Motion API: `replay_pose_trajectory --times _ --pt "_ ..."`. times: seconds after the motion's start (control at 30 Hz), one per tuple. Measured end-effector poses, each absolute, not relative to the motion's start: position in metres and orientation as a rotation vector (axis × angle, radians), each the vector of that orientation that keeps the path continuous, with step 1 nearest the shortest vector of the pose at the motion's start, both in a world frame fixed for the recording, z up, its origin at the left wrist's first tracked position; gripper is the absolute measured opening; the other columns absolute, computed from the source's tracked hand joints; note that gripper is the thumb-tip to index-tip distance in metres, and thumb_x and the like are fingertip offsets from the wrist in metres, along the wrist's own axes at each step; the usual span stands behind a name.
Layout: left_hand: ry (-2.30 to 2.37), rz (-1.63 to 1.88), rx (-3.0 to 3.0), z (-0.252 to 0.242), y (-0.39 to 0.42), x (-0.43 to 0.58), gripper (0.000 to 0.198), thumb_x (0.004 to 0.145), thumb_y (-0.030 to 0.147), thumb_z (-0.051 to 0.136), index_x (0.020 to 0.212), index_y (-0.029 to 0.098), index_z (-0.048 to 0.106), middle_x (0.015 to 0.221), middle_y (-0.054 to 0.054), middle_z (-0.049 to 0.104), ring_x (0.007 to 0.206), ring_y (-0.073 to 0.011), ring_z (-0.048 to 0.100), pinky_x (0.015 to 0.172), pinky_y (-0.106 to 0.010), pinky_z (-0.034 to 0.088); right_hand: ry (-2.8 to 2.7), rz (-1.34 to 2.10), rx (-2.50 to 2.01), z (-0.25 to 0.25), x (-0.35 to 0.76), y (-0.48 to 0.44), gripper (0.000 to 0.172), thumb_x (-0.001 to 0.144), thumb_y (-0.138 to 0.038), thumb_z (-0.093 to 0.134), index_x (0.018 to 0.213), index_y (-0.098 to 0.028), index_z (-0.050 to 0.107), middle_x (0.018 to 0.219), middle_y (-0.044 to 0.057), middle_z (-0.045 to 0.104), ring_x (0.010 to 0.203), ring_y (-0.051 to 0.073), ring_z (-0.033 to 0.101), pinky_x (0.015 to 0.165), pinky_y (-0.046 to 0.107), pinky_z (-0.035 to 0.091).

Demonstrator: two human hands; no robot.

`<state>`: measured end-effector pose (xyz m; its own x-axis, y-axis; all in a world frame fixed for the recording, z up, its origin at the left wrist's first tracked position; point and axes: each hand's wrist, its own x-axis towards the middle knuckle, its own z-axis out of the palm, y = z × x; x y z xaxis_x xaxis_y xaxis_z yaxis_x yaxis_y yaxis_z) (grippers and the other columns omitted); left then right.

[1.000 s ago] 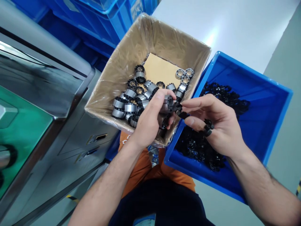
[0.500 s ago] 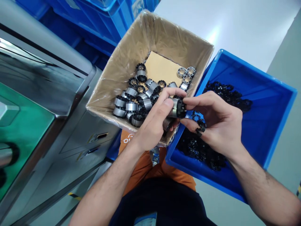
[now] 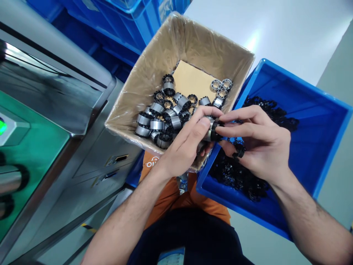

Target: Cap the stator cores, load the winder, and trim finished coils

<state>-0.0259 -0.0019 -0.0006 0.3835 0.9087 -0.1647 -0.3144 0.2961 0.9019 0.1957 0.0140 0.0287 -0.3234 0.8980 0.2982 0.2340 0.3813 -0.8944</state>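
Note:
My left hand [image 3: 185, 144] pinches a small silver metal cylinder [image 3: 210, 131] between thumb and fingers, over the near corner of a plastic-lined cardboard box [image 3: 138, 86]. My right hand [image 3: 256, 141] presses a black plastic ring onto the cylinder's right end with thumb and forefinger. Spare black rings [image 3: 238, 152] are threaded on a lower finger of the right hand. Several finished silver-and-black cylinders [image 3: 160, 121] lie in the box. Loose black rings [image 3: 242, 176] fill the bottom of a blue bin [image 3: 328, 147] under my right hand.
A grey metal machine [image 3: 55, 110] with a green panel [image 3: 24, 162] stands at the left. Blue crates [image 3: 118, 22] are stacked behind the box. My orange-clad legs [image 3: 171, 198] are below, with pale floor [image 3: 275, 29] at the upper right.
My right hand brought a black ring from a small gap up against the cylinder in my left hand; both hands are now closed together on it. The view shifted slightly.

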Motion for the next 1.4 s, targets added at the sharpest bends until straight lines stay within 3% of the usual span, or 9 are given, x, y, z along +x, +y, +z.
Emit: replay_pose_trajectory --times 0.23,0.4,0.53,0.67,0.77,0.87,1.13,1.27,1.4 --pt "0.808 0.945 0.989 0.000 -0.003 -0.027 0.047 0.119 0.074 0.071 0.147 0.036 0.072 0.098 -0.003 0.069 0.073 -0.0190 0.061 0.062 -0.034 0.052 -1.759 1.060 -1.035 0.035 0.196 0.019 0.025 0.100 -0.031 0.104 0.118 -0.047 0.099 0.139 0.001 0.090 0.132 0.035 0.085 0.120 0.065 0.074" --pt "1.142 1.029 1.364 0.008 0.013 -0.049 0.036 0.105 0.052 0.096 0.127 0.029 0.080 0.111 -0.007 0.072 0.101 -0.0273 0.070 0.085 -0.038 0.064 -1.688 0.967 -1.189 0.052 0.237 0.033 0.026 0.093 -0.024 0.108 0.110 -0.042 0.099 0.106 -0.001 0.086 0.087 0.021 0.072 0.072 0.040 0.060" --pt "1.464 1.100 1.486 0.010 0.022 -0.075 0.062 0.086 0.047 0.114 0.137 0.032 0.081 0.128 -0.009 0.067 0.130 -0.0356 0.065 0.105 -0.044 0.067 -2.101 1.225 -1.422 0.032 0.260 0.016 0.021 0.093 -0.021 0.099 0.113 -0.027 0.097 0.095 0.000 0.082 0.072 0.016 0.067 0.066 0.035 0.055" --pt "1.522 1.165 1.327 0.007 0.019 -0.072 0.063 0.102 0.072 0.098 0.149 0.037 0.076 0.105 -0.003 0.061 0.095 -0.0225 0.059 0.088 -0.042 0.061 -2.547 1.329 -1.611 -0.001 0.241 -0.018 0.057 0.093 -0.026 0.104 0.147 -0.024 0.088 0.131 0.009 0.081 0.087 0.019 0.077 0.081 0.037 0.068" --pt "1.238 1.241 1.002 0.006 0.016 -0.048 0.057 0.104 0.075 0.093 0.136 0.030 0.078 0.093 -0.002 0.056 0.075 -0.0159 0.049 0.064 -0.036 0.044 -2.805 1.231 -1.681 -0.009 0.219 -0.032 0.044 0.102 -0.032 0.097 0.144 -0.025 0.087 0.156 0.016 0.072 0.123 0.035 0.078 0.098 0.048 0.072" --pt "1.084 1.247 0.745 0.005 0.018 -0.026 0.048 0.105 0.064 0.095 0.127 0.026 0.076 0.101 -0.004 0.060 0.079 -0.0165 0.059 0.062 -0.032 0.049 -2.851 1.203 -1.674 -0.007 0.206 -0.037 0.035 0.106 -0.034 0.088 0.139 -0.021 0.086 0.159 0.020 0.071 0.141 0.047 0.070 0.101 0.056 0.072" --pt "1.051 1.216 0.630 -0.007 0.021 -0.014 0.017 0.099 0.022 0.083 0.104 0.026 0.066 0.104 -0.003 0.067 0.098 -0.0185 0.074 0.080 -0.029 0.072 -2.601 1.358 -1.690 -0.011 0.209 -0.034 0.033 0.096 -0.018 0.082 0.129 -0.017 0.079 0.145 0.018 0.074 0.114 0.035 0.081 0.099 0.049 0.068" --pt "0.993 1.188 0.673 -0.002 0.017 -0.015 0.021 0.106 0.037 0.086 0.115 0.029 0.069 0.103 -0.002 0.071 0.085 -0.0175 0.074 0.069 -0.029 0.069 -2.278 1.484 -1.654 -0.006 0.231 -0.012 0.028 0.092 -0.019 0.079 0.119 -0.023 0.071 0.121 0.007 0.077 0.097 0.024 0.077 0.093 0.042 0.068" --pt "0.955 1.114 0.707 0.003 0.013 -0.011 0.051 0.113 0.078 0.076 0.120 0.027 0.071 0.085 0.001 0.068 0.047 -0.0080 0.038 0.043 -0.028 0.048 -1.901 1.681 -1.635 -0.007 0.246 0.000 0.012 0.104 -0.034 0.068 0.113 -0.027 0.063 0.099 -0.001 0.071 0.080 0.019 0.075 0.066 0.032 0.069"
